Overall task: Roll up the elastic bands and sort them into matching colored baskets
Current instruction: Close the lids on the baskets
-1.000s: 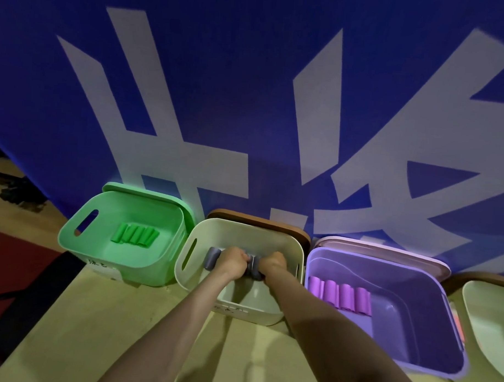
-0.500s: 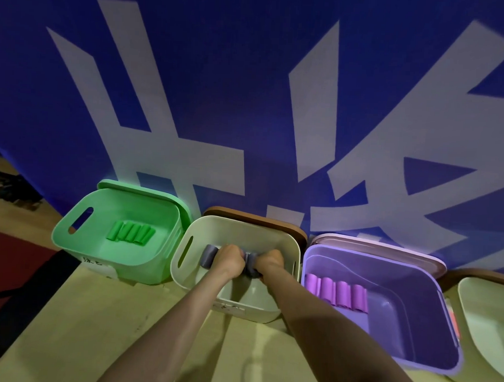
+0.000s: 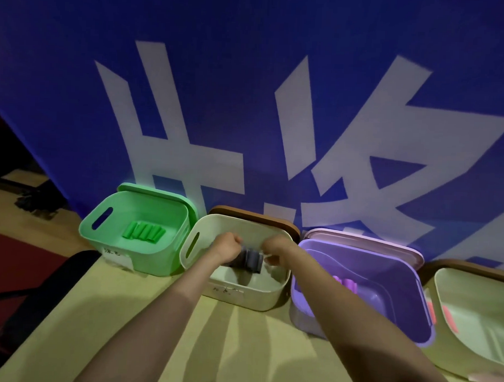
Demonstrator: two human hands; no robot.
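Elastic bands look mostly rolled and home. On your left the green rolls [image 3: 143, 231] lie side by side in the green basket [image 3: 157, 259]. In the middle the grey rolls [image 3: 250, 258] sit inside the cream basket [image 3: 250, 298]. The purple rolls [image 3: 346, 282] peek out in the purple basket [image 3: 390, 287] behind your right forearm. At the far edge a second pale basket [image 3: 476, 287] holds something pink [image 3: 450, 319], too cut off to call rolled or not. I see no loose bands on the table [image 3: 112, 314], so I'd judge you're near the end, settling the grey lot. Your left hand [image 3: 229, 245] is curled round the left end of the grey rolls. Your right hand [image 3: 274, 250] is bunched up just beside their right end, and whether it's gripping or only touching, I can't tell.
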